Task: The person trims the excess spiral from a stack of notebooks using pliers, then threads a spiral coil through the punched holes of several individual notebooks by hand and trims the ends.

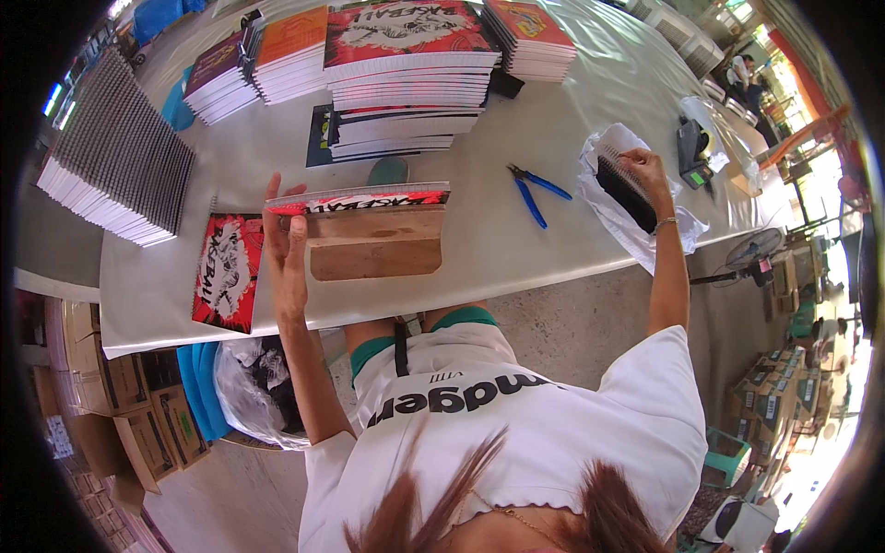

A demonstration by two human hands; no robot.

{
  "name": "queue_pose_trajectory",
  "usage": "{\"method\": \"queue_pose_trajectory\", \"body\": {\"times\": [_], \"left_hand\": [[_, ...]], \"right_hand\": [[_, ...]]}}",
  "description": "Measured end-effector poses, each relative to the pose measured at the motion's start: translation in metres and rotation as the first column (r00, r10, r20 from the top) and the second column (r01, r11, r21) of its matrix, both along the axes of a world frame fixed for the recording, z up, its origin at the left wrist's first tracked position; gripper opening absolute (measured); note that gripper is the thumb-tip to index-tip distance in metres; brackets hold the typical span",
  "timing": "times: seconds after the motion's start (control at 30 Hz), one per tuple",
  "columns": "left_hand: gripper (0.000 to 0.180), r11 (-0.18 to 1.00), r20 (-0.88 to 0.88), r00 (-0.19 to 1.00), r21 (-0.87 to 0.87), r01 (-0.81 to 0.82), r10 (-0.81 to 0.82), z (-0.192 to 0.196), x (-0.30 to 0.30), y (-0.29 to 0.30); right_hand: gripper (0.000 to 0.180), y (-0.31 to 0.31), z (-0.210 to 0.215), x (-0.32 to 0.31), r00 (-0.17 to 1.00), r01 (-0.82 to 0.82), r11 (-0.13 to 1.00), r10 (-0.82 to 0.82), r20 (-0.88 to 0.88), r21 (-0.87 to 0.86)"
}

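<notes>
My left hand (288, 244) grips the left end of a red notebook (378, 202), fingers behind and thumb in front. The notebook is seen almost edge-on above a wooden block (376, 249) near the table's front edge. Further right, my right hand (643, 175) is closed, its fingertips pinched at a bundle of black spiral binding coils (625, 195). Whether a single coil is between the fingers is too small to tell. The coils lie on a crumpled white plastic bag (599, 221). Another red notebook (227, 272) lies flat left of my left hand.
Blue-handled cutters (536, 194) lie between my hands. Notebook stacks (406, 88) stand at the back, with a tall stack of bound notebooks (120, 152) at the left. A tape dispenser (693, 152) sits at the right. Cardboard boxes (147, 433) and a fan (751, 253) are beyond the table.
</notes>
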State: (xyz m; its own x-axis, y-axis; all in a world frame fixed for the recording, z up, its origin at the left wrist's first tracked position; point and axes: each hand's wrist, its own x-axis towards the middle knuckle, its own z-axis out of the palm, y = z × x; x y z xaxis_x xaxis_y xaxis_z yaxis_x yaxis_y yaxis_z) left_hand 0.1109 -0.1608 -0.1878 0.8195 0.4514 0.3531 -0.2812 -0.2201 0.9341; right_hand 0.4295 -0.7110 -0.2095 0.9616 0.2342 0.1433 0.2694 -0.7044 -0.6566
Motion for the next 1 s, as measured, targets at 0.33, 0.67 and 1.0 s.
{"method": "queue_pose_trajectory", "body": {"times": [0.33,0.67,1.0], "left_hand": [[0.068,0.996,0.025,0.996,-0.008,-0.087,0.087,-0.012,-0.009,0.008],[0.068,0.979,0.074,0.982,-0.118,-0.166,0.176,-0.012,-0.007,0.005],[0.065,0.937,0.182,0.94,-0.253,-0.24,0.29,-0.008,-0.015,0.016]], "right_hand": [[0.085,0.027,-0.002,-0.056,0.985,0.057,0.8,-0.144,-0.098,-0.598],[0.062,0.045,-0.038,-0.009,0.923,0.355,0.819,-0.229,0.31,-0.451],[0.051,0.01,-0.023,-0.006,0.988,0.09,0.976,-0.063,0.139,-0.197]]}}
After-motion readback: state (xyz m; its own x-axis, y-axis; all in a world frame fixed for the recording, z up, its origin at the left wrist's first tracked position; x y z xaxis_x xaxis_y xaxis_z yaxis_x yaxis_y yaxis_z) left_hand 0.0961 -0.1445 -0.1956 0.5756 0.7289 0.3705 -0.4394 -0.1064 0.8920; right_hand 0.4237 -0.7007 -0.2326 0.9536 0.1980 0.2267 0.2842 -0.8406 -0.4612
